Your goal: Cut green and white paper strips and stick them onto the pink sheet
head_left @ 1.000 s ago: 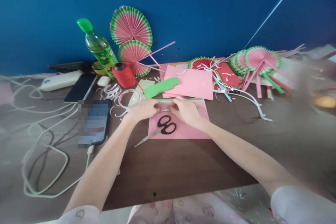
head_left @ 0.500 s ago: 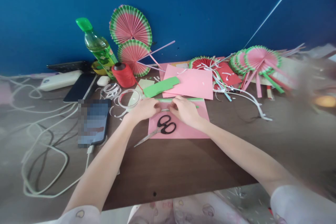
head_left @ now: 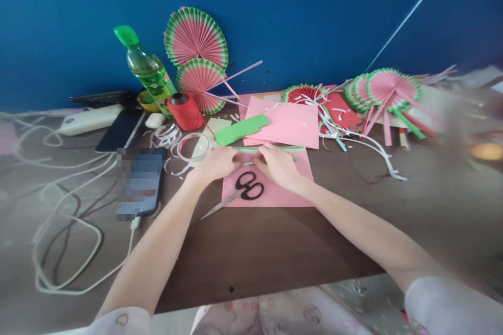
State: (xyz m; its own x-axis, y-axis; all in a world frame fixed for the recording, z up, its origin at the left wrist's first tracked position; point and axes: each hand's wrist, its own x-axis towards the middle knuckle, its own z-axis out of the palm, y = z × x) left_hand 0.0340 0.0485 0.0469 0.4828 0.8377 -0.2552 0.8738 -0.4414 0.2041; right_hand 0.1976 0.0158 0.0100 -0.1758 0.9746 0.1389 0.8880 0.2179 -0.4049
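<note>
A pink sheet (head_left: 291,196) lies on the brown table, with thin green strips (head_left: 296,149) along its far edge. Over that edge, my left hand (head_left: 222,162) has its fingers closed on a small pale strip (head_left: 248,164). My right hand (head_left: 275,165) faces it from the right, thumb and fingers pinched at the other end of the same strip. Black-handled scissors (head_left: 249,186) rest on the pink sheet just below the hands, blades pointing to the lower left. A green paper piece (head_left: 241,130) lies beyond my hands, partly over more pink paper (head_left: 294,123).
At the left are a phone (head_left: 143,183), cables, tape rolls (head_left: 193,147), red thread (head_left: 185,111) and a green-capped bottle (head_left: 147,70). Pleated fans (head_left: 196,36) lean on the blue wall; more fans (head_left: 393,89) and paper scraps lie at the right.
</note>
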